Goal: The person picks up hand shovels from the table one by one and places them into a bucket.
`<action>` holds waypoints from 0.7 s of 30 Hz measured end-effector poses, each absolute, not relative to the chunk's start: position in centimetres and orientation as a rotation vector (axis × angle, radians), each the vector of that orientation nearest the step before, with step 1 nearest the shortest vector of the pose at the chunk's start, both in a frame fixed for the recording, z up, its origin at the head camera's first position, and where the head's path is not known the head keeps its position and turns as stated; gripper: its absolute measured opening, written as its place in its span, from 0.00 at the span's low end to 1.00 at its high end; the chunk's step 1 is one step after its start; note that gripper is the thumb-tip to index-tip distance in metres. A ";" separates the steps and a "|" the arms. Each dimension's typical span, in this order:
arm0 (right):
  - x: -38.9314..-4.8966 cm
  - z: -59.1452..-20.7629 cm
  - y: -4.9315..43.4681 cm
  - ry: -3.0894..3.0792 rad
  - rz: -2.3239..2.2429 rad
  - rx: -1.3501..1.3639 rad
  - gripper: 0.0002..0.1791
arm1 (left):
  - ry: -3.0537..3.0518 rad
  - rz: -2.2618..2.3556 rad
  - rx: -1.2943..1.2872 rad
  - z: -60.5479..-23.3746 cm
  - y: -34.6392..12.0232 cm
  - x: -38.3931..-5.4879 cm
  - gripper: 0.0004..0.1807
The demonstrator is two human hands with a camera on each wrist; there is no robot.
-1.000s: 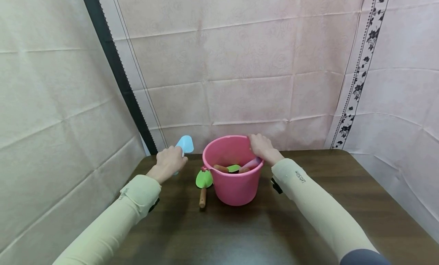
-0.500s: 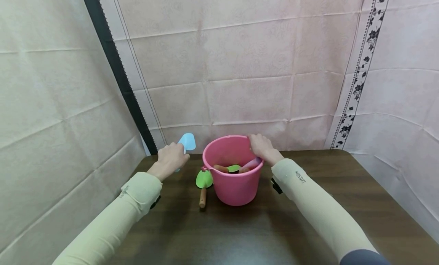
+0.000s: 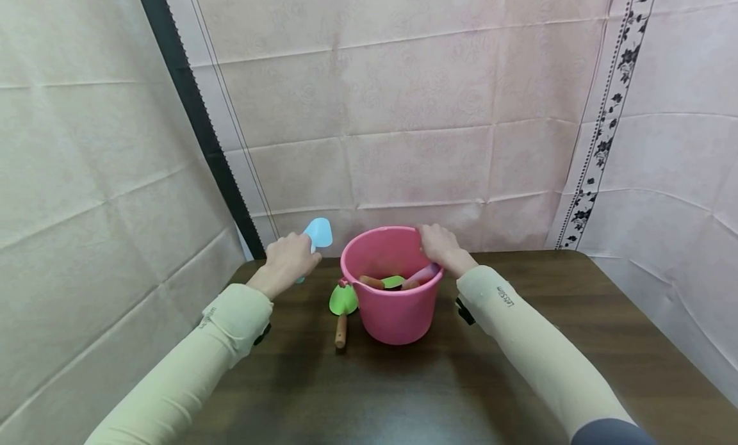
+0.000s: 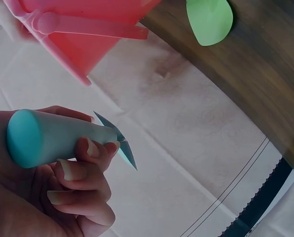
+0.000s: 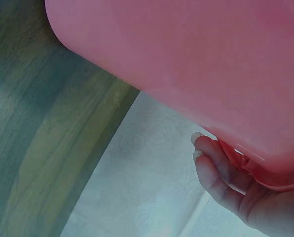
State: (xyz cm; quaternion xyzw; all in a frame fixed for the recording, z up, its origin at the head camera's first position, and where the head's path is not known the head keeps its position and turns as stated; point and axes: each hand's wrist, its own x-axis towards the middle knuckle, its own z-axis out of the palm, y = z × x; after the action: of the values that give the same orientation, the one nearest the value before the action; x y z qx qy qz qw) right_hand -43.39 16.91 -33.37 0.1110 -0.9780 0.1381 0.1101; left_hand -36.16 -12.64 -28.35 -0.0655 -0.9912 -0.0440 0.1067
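Note:
My left hand (image 3: 288,260) grips a light blue toy shovel (image 3: 319,232) by its handle, raised to the left of a pink bucket (image 3: 398,317). In the left wrist view, the fingers curl around the shovel's pale handle (image 4: 70,137), whose rounded teal end faces the camera. The bucket stands upright on the table, and my right hand (image 3: 441,246) grips its far right rim. Seen from the right wrist, the fingers (image 5: 213,180) bend at the rim beside the handle joint. Inside the bucket lie wooden handles (image 3: 371,282), a green blade (image 3: 394,282) and a purple piece (image 3: 423,274).
A green trowel (image 3: 343,300) with a wooden handle lies on the dark wooden table (image 3: 403,400), just left of the bucket. Pale cloth (image 3: 415,112) hangs behind the table's back edge and along both sides. The bucket's pink bail (image 4: 97,27) hangs at its left side.
My left hand has moved slightly up and to the right, carrying the blue shovel a little nearer the bucket. The right hand, bucket and green trowel stay in place.

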 end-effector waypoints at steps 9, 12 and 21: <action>-43.4 -33.4 16.9 -2.876 0.417 0.319 0.19 | -2.922 -0.172 -0.209 -27.8 -12.7 -36.1 0.19; -43.3 -33.4 16.9 -2.874 0.415 0.320 0.18 | -2.911 -0.162 -0.214 -27.7 -12.6 -36.2 0.20; -43.1 -33.4 16.9 -2.873 0.444 0.327 0.18 | -2.861 -0.129 -0.298 -27.7 -11.8 -36.3 0.20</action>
State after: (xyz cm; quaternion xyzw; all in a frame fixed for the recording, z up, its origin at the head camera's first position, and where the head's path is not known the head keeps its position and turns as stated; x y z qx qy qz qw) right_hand -43.06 16.95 -33.40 0.1111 -0.9764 0.1509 0.1077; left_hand -36.27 -11.84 -27.68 -0.1028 -0.9851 -0.0444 0.1309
